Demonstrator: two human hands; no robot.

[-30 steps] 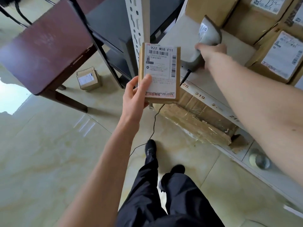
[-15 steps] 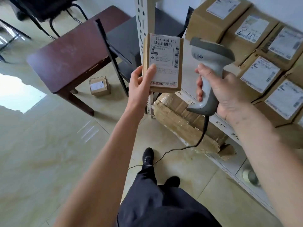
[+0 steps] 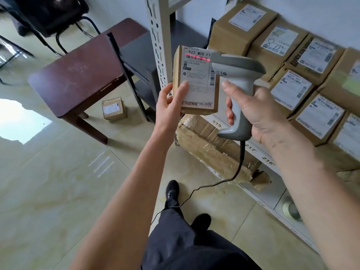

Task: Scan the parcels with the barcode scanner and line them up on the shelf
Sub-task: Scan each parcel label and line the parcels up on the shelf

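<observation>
Crowding the shelf beside the scanner, labelled boxes flank the held parcel.

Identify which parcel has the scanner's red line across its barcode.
The small parcel held up in the left hand, label reading 922 M58. The barcode scanner in the right hand points at it; the shelved parcels show no red line.

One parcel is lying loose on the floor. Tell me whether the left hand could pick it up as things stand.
Probably not yet: the left hand grips the held parcel, and the floor parcel lies well below, beside the brown table.
</observation>
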